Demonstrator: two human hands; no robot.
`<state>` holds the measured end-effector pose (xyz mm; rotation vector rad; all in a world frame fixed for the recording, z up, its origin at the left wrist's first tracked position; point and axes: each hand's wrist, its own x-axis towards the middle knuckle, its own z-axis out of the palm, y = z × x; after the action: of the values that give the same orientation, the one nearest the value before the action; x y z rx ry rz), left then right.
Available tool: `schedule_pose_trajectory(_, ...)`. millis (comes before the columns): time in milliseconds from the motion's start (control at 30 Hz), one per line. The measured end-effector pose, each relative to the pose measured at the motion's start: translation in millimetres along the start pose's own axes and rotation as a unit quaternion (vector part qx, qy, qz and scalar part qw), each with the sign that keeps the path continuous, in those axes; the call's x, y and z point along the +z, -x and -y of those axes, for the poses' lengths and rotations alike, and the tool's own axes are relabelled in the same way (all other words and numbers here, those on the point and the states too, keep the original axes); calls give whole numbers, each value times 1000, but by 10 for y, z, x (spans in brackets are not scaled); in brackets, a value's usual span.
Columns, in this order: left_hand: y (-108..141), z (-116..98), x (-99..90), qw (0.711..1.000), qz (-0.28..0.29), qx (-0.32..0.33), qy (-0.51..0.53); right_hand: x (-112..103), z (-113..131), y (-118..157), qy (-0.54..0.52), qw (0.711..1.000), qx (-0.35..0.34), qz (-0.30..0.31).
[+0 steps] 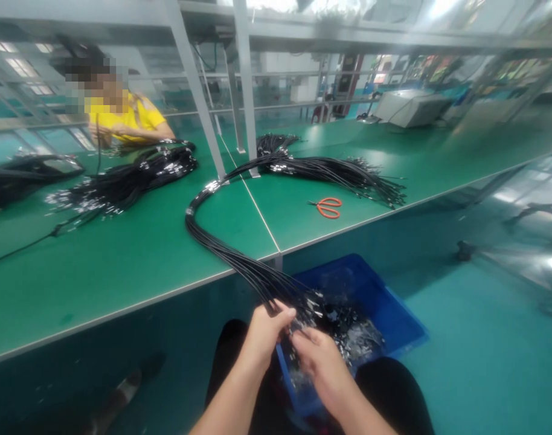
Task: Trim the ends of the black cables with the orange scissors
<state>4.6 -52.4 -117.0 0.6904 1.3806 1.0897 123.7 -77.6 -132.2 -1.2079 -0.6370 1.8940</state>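
A bundle of black cables [240, 261] curves over the green table's front edge toward my lap, its loose ends tipped with silver connectors. My left hand [272, 323] is closed round some of these cables near their ends. Close beside it, my right hand [316, 356] pinches at the cable ends with thumb and fingers; the exact piece in its grip is blurred and partly hidden. Below both hands stands a blue bin [400, 320] holding clear plastic scraps and small dark bits. Orange-handled scissors [329, 208] lie on the table, away from my hands.
More black cable bundles lie on the green table [167, 254], one to the right [334, 172] and another to the left [135, 178]. Metal shelf posts [246, 90] rise from the tabletop. Across it sits a person in yellow [131, 121]. A white box [412, 109] stands at the back right.
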Motion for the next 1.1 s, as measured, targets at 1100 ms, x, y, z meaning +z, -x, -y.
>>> schedule_pose_trajectory(1100, 52, -178, -626, 918, -87, 23, -387, -847, 316, -331, 333, 931, -19, -147)
